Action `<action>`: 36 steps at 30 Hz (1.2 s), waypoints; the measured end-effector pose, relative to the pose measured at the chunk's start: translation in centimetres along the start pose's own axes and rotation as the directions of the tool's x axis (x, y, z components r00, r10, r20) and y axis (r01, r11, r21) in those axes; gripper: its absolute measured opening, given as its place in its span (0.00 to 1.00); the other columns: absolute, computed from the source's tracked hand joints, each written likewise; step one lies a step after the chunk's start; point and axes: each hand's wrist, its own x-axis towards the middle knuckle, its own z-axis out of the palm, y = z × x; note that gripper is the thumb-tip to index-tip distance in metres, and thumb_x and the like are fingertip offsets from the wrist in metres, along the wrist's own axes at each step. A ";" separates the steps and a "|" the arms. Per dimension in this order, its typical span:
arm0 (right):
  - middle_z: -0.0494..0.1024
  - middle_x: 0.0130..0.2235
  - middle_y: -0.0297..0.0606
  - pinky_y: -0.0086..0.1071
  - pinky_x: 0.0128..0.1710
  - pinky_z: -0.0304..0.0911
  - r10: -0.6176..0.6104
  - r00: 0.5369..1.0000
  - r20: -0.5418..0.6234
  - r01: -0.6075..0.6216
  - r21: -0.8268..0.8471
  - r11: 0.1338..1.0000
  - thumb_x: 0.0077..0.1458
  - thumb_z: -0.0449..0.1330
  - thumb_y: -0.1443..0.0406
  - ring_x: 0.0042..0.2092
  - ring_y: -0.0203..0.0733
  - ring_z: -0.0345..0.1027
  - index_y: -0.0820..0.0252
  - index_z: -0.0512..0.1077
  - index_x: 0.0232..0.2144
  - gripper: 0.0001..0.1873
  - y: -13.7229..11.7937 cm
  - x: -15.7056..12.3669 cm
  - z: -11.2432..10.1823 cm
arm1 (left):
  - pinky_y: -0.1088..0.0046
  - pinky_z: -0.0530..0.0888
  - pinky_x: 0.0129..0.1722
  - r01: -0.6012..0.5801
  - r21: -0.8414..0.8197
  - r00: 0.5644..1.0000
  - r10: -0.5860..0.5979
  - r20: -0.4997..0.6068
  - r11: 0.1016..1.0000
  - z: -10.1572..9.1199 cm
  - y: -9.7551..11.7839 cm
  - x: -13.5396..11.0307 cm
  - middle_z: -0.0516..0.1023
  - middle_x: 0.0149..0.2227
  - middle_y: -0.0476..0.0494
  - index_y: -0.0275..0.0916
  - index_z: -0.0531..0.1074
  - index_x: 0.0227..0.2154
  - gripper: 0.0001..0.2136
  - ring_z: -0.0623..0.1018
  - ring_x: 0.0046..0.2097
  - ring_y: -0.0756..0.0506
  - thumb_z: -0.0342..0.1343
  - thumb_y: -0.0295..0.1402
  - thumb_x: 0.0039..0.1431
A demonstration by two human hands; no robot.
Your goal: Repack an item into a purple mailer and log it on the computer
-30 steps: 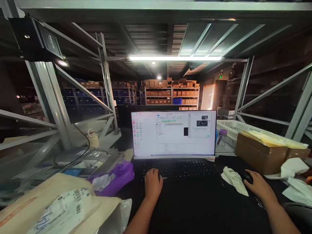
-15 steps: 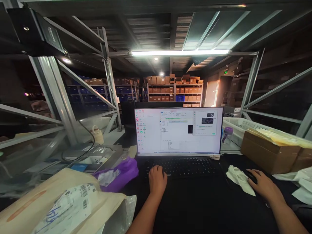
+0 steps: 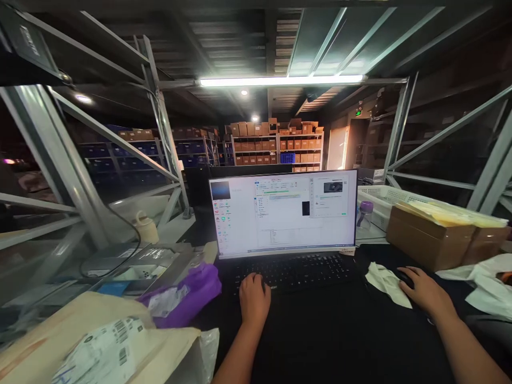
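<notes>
Left hand (image 3: 255, 296) by the left half of the keyboard (image 3: 310, 271) is totally bare, and so's the right hand (image 3: 427, 292) out past its right end. Left forearm (image 3: 242, 349), nearer the camera than the keyboard, is uncovered as far as you can see and slims down toward the wrist. Right forearm (image 3: 468, 341), nearer and off to the keyboard's right, is bare as well, same tapered shape. Nails are too small to make out tbh.
</notes>
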 end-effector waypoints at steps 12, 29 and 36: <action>0.73 0.58 0.45 0.43 0.58 0.66 0.095 0.995 -0.022 -0.096 -0.082 0.992 0.59 0.53 0.57 0.56 0.51 0.70 0.55 0.76 0.54 0.25 -1.3 -0.8 -1.3 | 0.55 0.72 0.57 -0.045 0.027 0.999 0.045 -0.005 0.999 0.7 -0.8 0.4 0.76 0.51 0.33 0.33 0.77 0.44 0.12 0.75 0.53 0.35 0.51 0.30 0.65; 0.68 0.63 0.42 0.39 0.53 0.67 0.193 0.975 0.109 -0.178 -0.136 0.975 0.62 0.51 0.57 0.57 0.49 0.69 0.52 0.71 0.62 0.27 -4.7 -1.5 -5.3 | 0.54 0.73 0.57 -0.064 0.010 0.998 0.064 0.014 0.998 0.9 -1.4 0.2 0.76 0.51 0.32 0.32 0.77 0.46 0.14 0.74 0.55 0.34 0.49 0.31 0.65; 0.69 0.62 0.43 0.39 0.55 0.66 0.187 0.980 0.070 -0.177 -0.129 0.976 0.61 0.53 0.58 0.57 0.48 0.69 0.53 0.73 0.59 0.25 -4.6 -1.5 -5.0 | 0.54 0.73 0.57 -0.074 0.012 0.997 0.074 0.005 0.997 1.0 -1.5 0.2 0.76 0.51 0.32 0.32 0.77 0.45 0.13 0.75 0.54 0.34 0.50 0.31 0.65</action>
